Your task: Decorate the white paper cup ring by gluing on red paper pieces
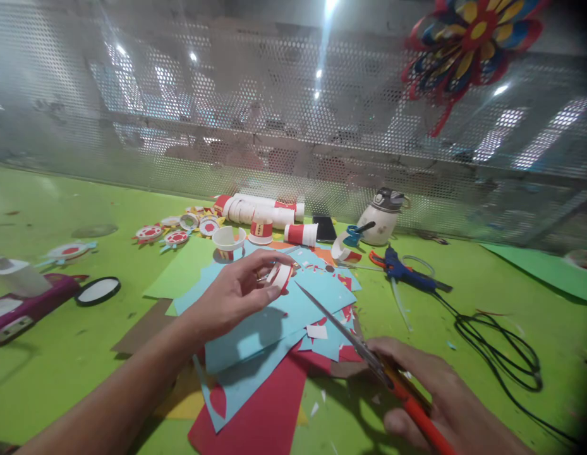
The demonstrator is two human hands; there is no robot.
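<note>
My left hand (241, 284) pinches a small white and red cup piece (281, 276) above the stacked light blue paper (255, 338). At the lower right my right hand (430, 392) is wrapped round the handles of orange-handled scissors (378, 363). Their blades point up and left, the tip close to the cup piece and seemingly apart from it. Below the blue sheets lies red paper (260, 411). Small blue, red and white scraps (316, 332) are scattered beside the blades.
Behind stand paper cups (261, 230), a white bottle (381, 218) and a blue glue gun (407, 272) with a coiled black cable (502, 354). Finished-looking paper discs (175, 237) lie left of the cups. A purple power strip (47, 300) sits far left; a perforated metal screen (274, 114) rises behind.
</note>
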